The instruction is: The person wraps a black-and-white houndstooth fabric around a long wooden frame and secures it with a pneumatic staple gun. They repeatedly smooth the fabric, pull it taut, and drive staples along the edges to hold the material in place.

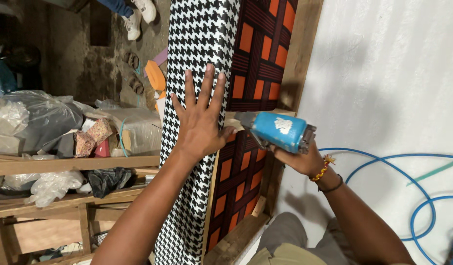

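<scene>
The left hand [201, 122] lies flat on a strip of black-and-white houndstooth fabric [197, 44], fingers spread wide and palm pressing down; it grips nothing. The fabric runs in a long band from the top of the view to the bottom, stretched over the edge of a wooden frame [305, 44]. Beside it, inside the frame, sits a panel of dark webbing with orange squares [258, 54].

The right hand [297, 159] has its grip closed around a blue staple gun [278, 130], whose nose points at the seam where the thumb of the left hand meets the frame's pale wooden rail. A beaded bracelet and a dark band circle the right wrist. A blue air hose [422, 196] loops across the white sheet [383, 73] that covers the area to the right of the frame — it is wrinkled and shadowed near the wood.

To the left stands a rough wooden shelf [74, 164] piled with clear and black plastic bags [40, 118] and scraps of foam. Beyond it the floor is bare dark concrete, with a pair of sandals [133, 73] and orange offcuts lying on it. At the top edge another person's white sneakers [140, 14] show — nothing more of that person than a bit of jeans leg.
</scene>
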